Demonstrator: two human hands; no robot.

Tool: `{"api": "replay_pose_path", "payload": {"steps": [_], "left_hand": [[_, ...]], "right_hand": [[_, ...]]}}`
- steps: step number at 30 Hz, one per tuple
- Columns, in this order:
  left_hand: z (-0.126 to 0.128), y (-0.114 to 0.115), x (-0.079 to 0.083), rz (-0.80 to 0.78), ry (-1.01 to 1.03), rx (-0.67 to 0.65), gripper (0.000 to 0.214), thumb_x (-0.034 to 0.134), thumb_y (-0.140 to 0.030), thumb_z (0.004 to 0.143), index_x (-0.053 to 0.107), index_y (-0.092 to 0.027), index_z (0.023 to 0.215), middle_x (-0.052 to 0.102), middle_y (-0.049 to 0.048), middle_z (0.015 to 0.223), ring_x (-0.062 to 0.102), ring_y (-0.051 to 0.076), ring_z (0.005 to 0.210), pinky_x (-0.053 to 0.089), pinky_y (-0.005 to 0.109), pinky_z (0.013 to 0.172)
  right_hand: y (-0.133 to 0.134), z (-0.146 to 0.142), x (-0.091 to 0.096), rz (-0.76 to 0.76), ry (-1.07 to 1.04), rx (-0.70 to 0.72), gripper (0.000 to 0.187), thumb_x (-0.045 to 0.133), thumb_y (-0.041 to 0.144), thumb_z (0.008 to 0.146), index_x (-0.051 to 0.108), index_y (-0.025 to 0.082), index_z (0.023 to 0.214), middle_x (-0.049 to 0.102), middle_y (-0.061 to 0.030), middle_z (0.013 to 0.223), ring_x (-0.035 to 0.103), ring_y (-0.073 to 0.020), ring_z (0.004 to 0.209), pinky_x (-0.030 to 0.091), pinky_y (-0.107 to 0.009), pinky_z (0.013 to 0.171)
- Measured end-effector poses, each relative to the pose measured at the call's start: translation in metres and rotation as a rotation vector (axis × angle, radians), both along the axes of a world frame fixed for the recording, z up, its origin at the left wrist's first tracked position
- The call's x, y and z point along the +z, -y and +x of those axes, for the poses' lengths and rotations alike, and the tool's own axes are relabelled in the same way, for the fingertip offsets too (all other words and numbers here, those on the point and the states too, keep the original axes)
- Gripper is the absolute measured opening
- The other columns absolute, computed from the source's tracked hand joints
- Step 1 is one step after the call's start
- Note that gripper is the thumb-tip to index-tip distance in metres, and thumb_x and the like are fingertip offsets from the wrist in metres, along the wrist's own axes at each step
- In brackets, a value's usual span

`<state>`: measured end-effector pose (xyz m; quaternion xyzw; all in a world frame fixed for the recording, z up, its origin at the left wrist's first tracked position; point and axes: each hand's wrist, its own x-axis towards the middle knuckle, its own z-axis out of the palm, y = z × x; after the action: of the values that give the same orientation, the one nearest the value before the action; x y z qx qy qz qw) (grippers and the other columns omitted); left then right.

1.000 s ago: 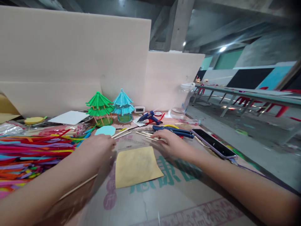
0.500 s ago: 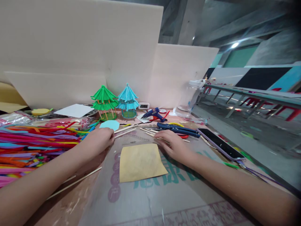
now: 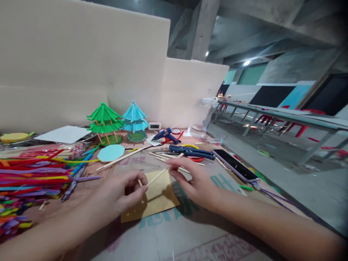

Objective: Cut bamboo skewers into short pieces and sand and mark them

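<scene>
Between my two hands a thin wooden stick slants up to the right over a yellow paper sheet. My left hand pinches its lower end between thumb and fingertips. The fingers of my right hand close around its upper part, and a short end sticks out past them. Beyond the right hand lie several loose wooden sticks. A longer pair of sticks rests beside a light blue octagonal card ahead of my left hand.
Two small pavilions, one green and one blue, stand at the back. A glue gun, pliers and a phone lie to the right. Colourful pipe cleaners cover the left. A clear bottle stands behind.
Both hands have come nearer and closer together over the yellow paper, now with a stick between them. The view has turned to the right.
</scene>
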<state>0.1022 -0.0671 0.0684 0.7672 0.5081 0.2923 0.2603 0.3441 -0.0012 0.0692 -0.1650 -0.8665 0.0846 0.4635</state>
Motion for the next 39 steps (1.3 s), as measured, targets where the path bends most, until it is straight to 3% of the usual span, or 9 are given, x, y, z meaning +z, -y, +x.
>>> {"api": "replay_pose_path", "payload": {"steps": [4, 6, 9, 14, 18, 25, 28, 31, 39], "left_hand": [[0.006, 0.005, -0.009, -0.118, 0.11, -0.018, 0.025, 0.048, -0.044, 0.093, 0.059, -0.022, 0.086, 0.062, -0.0026, 0.064, 0.055, 0.013, 0.056, 0.039, 0.02, 0.049], [0.01, 0.008, -0.007, -0.157, 0.128, -0.032, 0.026, 0.049, -0.044, 0.092, 0.059, -0.022, 0.085, 0.063, -0.0024, 0.063, 0.056, 0.013, 0.053, 0.039, 0.02, 0.047], [0.011, 0.01, 0.002, -0.003, 0.032, -0.057, 0.028, 0.048, -0.04, 0.093, 0.063, -0.022, 0.079, 0.064, -0.0013, 0.065, 0.057, 0.013, 0.055, 0.041, 0.021, 0.048], [-0.002, -0.001, 0.0, 0.4, -0.225, -0.056, 0.017, 0.054, -0.031, 0.091, 0.068, -0.023, 0.09, 0.07, 0.0037, 0.093, 0.065, 0.02, 0.086, 0.052, 0.031, 0.076], [-0.008, -0.008, -0.015, 0.41, -0.396, -0.084, 0.029, 0.063, -0.032, 0.084, 0.068, -0.024, 0.112, 0.067, 0.0073, 0.121, 0.06, 0.028, 0.112, 0.048, 0.043, 0.097], [-0.002, -0.008, -0.028, 0.367, -0.321, -0.129, 0.024, 0.059, -0.027, 0.089, 0.069, -0.024, 0.112, 0.066, 0.0055, 0.117, 0.059, 0.023, 0.109, 0.046, 0.038, 0.096], [0.0, -0.009, -0.029, 0.427, -0.223, -0.151, 0.021, 0.051, -0.02, 0.096, 0.07, -0.023, 0.104, 0.068, 0.0037, 0.106, 0.06, 0.019, 0.101, 0.044, 0.034, 0.092], [0.0, -0.01, -0.029, 0.465, -0.199, -0.162, 0.017, 0.054, -0.027, 0.099, 0.07, -0.023, 0.098, 0.069, 0.0022, 0.101, 0.059, 0.018, 0.097, 0.041, 0.034, 0.088], [-0.003, -0.01, -0.029, 0.506, -0.157, -0.203, 0.013, 0.058, -0.028, 0.099, 0.07, -0.022, 0.096, 0.068, 0.0006, 0.093, 0.057, 0.017, 0.095, 0.036, 0.034, 0.09]], "right_hand": [[0.001, 0.001, -0.001, 0.241, 0.227, -0.003, 0.036, 0.046, 0.011, 0.097, 0.058, 0.021, 0.129, 0.071, -0.0075, 0.088, 0.063, -0.0198, 0.076, 0.049, -0.031, 0.066], [0.001, 0.001, -0.001, 0.256, 0.271, -0.022, 0.034, 0.046, 0.011, 0.096, 0.062, 0.02, 0.124, 0.072, -0.0079, 0.086, 0.062, -0.02, 0.075, 0.048, -0.031, 0.066], [-0.002, 0.001, 0.0, 0.058, 0.224, -0.031, 0.023, 0.046, 0.016, 0.098, 0.067, 0.02, 0.106, 0.071, -0.0078, 0.085, 0.063, -0.02, 0.076, 0.049, -0.033, 0.069], [-0.014, -0.001, -0.002, -0.53, -0.012, -0.053, 0.031, 0.042, 0.035, 0.103, 0.067, 0.02, 0.094, 0.065, -0.0018, 0.073, 0.06, -0.016, 0.068, 0.048, -0.029, 0.066], [-0.018, -0.006, -0.007, -0.75, -0.116, -0.051, 0.032, 0.057, 0.046, 0.095, 0.067, 0.019, 0.082, 0.064, -0.0006, 0.068, 0.059, -0.0146, 0.065, 0.047, -0.027, 0.062], [-0.014, -0.015, -0.015, -1.178, -0.255, 0.156, 0.039, 0.079, 0.052, 0.077, 0.056, 0.02, 0.08, 0.069, 0.0007, 0.061, 0.063, -0.0122, 0.054, 0.049, -0.023, 0.054], [-0.013, -0.016, -0.019, -1.253, -0.246, 0.247, 0.036, 0.077, 0.049, 0.081, 0.058, 0.019, 0.081, 0.073, -0.0019, 0.065, 0.066, -0.012, 0.056, 0.053, -0.022, 0.056], [-0.009, -0.017, -0.02, -1.275, -0.198, 0.294, 0.036, 0.073, 0.051, 0.085, 0.06, 0.018, 0.084, 0.075, -0.004, 0.071, 0.067, -0.0125, 0.056, 0.057, -0.025, 0.058], [-0.002, -0.02, -0.014, -1.241, -0.117, 0.251, 0.029, 0.072, 0.043, 0.088, 0.061, 0.017, 0.082, 0.075, -0.0019, 0.066, 0.07, -0.012, 0.056, 0.057, -0.022, 0.057]]}}
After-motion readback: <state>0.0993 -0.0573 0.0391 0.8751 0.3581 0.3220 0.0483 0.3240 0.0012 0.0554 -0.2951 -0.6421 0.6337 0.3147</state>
